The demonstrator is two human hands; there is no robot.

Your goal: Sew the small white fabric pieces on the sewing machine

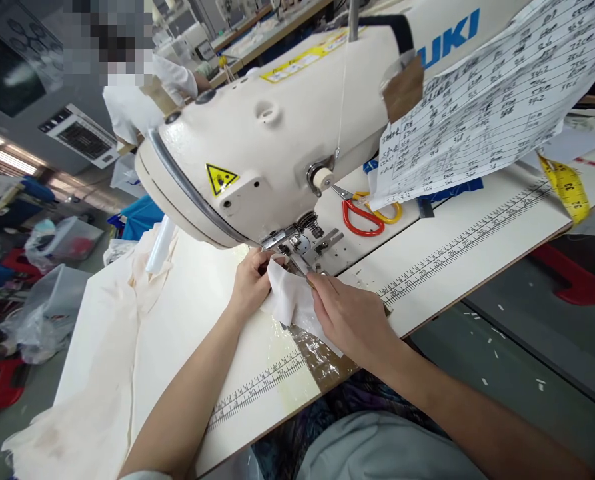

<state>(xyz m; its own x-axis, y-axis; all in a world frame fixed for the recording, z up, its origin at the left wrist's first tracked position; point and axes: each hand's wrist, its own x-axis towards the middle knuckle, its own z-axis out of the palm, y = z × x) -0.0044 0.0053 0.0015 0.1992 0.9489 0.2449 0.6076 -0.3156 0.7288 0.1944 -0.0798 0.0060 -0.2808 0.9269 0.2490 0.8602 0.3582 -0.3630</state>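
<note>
A cream sewing machine (257, 133) spans the middle of the view, its needle area low down above the table. White fabric (294, 300) lies just in front of the presser foot. My left hand (251, 283) is closed on the fabric's left edge beside the needle, its fingertips partly hidden under the machine head. My right hand (350, 317) is closed at the fabric's right side, thumb and fingers pinched near the metal parts. Whether a small tool is also in its pinch is too small to tell. Scissors (362, 217) with red and yellow handles lie behind the needle area.
Handwritten sheets (492, 113) hang at the right, near a yellow tape measure (567, 187). Pale cloth (97, 373) covers the table's left side. Printed rulers run along the white table (187, 320). A person in white (142, 100) is behind, with plastic bins (60, 300) at the left.
</note>
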